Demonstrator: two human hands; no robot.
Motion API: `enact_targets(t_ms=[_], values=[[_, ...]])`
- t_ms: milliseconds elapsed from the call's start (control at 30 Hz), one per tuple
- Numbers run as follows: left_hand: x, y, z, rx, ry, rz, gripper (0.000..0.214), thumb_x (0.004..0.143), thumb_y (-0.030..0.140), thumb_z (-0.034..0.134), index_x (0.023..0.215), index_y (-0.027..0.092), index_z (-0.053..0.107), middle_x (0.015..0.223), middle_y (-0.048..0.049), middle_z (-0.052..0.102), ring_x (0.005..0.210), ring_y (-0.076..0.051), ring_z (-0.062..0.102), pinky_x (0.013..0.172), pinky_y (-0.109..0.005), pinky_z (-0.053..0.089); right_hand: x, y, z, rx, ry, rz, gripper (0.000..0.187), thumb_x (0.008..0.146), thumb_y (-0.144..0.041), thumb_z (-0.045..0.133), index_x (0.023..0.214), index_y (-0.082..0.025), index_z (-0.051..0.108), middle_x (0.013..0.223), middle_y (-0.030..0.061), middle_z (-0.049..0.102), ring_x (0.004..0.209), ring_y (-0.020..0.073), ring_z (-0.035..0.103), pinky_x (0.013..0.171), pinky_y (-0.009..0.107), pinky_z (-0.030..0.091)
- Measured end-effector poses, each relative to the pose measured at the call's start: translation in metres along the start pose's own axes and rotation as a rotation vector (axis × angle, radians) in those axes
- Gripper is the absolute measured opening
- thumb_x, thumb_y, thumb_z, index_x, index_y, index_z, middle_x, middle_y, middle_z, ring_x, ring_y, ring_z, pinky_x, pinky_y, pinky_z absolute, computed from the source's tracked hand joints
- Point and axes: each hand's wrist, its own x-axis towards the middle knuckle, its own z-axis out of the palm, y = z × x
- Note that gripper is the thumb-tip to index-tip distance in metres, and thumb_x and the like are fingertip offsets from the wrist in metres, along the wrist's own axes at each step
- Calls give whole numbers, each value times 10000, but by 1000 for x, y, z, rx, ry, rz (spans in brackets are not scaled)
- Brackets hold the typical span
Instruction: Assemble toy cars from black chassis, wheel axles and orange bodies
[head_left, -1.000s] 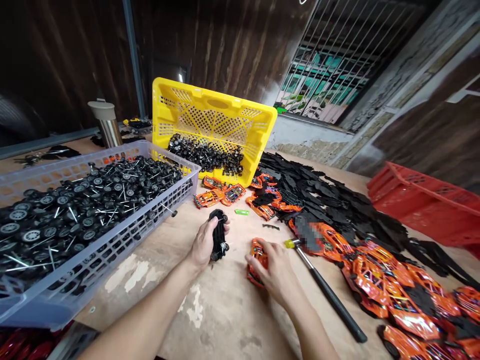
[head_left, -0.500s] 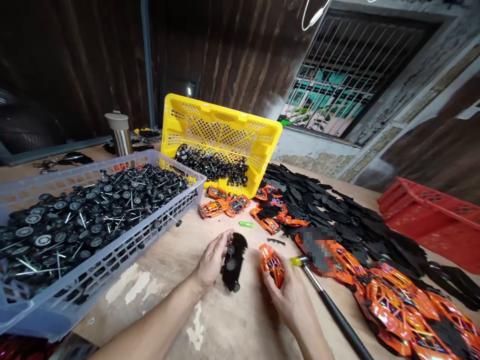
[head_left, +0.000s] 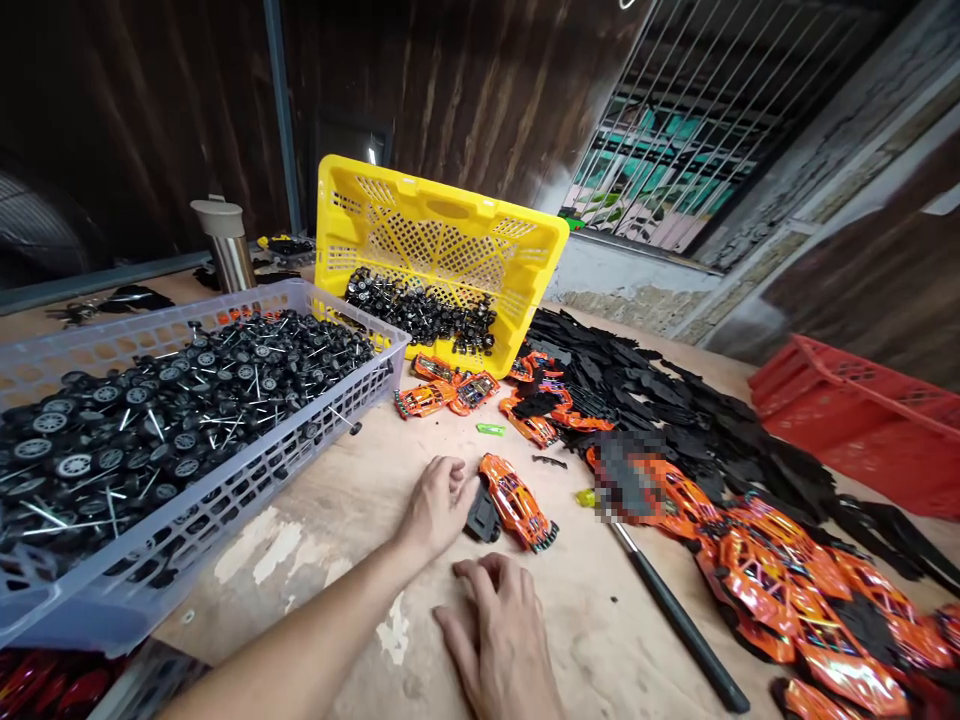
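A glossy orange toy car body (head_left: 517, 503) lies on the wooden table in front of me. Partly tucked along its left side is a black toy car base (head_left: 484, 516). My left hand (head_left: 439, 508) rests beside that base, loosely curled and seeming to touch its edge; the fingers do not wrap round it. Nearer to me, my right hand (head_left: 504, 625) sits on the tabletop with thumb and fingers apart, holding nothing. A hammer (head_left: 667, 605) with a black handle and a yellow head lies to the right, its head partly blurred.
A clear bin (head_left: 247, 490) of wheels on axles stands left. Behind, a tilted yellow basket (head_left: 442, 215) holds more wheels. Black car bases (head_left: 637, 370) pile up at the right, before a red crate (head_left: 862, 420). Orange car bodies (head_left: 757, 580) cluster front right.
The orange body has left my right hand and lies against the black base. My left hand has loosened from the base. My right hand has drawn back toward me and left.
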Motion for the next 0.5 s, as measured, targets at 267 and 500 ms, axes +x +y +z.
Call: enact_targets(t_ms=[267,500], values=[[-6,22,-12,614,-327,32,358,806,179,539,1157,140,592,854,-59,683,790,-196,635,742,-285,470,18,65,-18,-25,99,37,315,922,-221,468,1233,-217,515,1172,132,524,1066,265,538,892,447,516],[-24,55,-19,970,-218,97,557,814,373,609,1293,99,533,1203,-210,565,1178,-370,474,947,-466,401,8,74,-53,-301,26,369,266,879,-366,550,1043,-170,625,973,127,569,914,294,588,828,436,508]])
